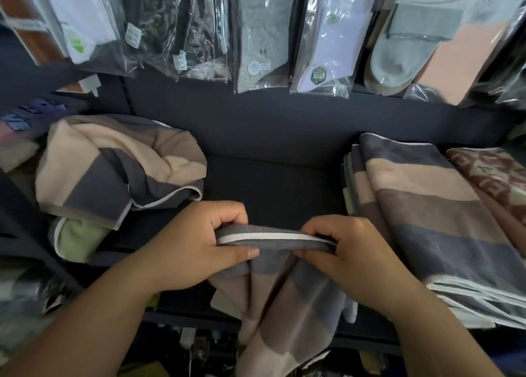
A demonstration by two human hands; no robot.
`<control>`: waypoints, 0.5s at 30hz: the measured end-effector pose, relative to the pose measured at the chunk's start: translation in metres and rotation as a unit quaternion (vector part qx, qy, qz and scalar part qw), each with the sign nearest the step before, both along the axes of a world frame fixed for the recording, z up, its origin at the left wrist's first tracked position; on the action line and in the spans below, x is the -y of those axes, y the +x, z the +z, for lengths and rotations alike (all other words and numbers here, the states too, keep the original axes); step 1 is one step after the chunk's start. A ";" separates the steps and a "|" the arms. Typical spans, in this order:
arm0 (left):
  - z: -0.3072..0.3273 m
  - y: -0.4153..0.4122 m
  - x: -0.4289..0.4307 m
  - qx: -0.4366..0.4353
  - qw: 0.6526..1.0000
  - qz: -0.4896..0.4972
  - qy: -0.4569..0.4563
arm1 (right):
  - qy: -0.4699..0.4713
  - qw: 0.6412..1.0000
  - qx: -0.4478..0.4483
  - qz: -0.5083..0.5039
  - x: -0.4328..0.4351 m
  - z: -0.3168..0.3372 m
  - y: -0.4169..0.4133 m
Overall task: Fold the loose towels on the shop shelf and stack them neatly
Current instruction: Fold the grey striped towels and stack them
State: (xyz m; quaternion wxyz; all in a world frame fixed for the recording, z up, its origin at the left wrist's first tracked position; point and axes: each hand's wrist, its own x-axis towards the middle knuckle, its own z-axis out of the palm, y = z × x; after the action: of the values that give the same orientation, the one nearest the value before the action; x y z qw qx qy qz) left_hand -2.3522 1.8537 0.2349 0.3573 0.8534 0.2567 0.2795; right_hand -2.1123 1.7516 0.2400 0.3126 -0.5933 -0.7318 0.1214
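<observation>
A striped towel in grey, brown and peach hangs down over the front edge of the dark shelf. My left hand grips its white-trimmed top edge at the left end. My right hand pinches the same edge at the right end, so the edge runs taut between them. A loose, crumpled pile of striped towels lies on the shelf at the left, over a green towel. A neat stack of folded striped towels sits at the right.
Packaged socks and other bagged goods hang in a row above the shelf's back wall. A red patterned cloth lies at the far right beside the stack. More goods sit blurred on the shelf below.
</observation>
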 end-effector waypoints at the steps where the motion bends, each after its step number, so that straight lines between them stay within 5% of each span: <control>1: -0.001 -0.001 0.007 0.004 1.000 0.004 -0.001 | -0.009 1.000 -0.010 0.005 0.004 -0.002 0.001; 6: -0.004 -0.014 0.040 -0.017 0.999 0.023 -0.023 | 0.007 1.000 -0.014 0.022 0.024 -0.011 0.003; 11: -0.006 -0.027 0.065 -0.114 0.987 0.103 0.048 | 0.003 0.999 -0.034 -0.001 0.049 -0.028 0.018; 15: -0.006 -0.042 0.079 -0.074 0.971 0.217 0.072 | -0.002 0.996 -0.083 -0.015 0.073 -0.035 0.034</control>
State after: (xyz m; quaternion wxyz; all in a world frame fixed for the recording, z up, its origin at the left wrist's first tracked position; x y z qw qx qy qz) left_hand -2.3947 1.7742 0.2291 0.2057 0.8193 0.4406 0.3039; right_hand -2.0786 1.6782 0.2047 0.3729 -0.5929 -0.6939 0.1670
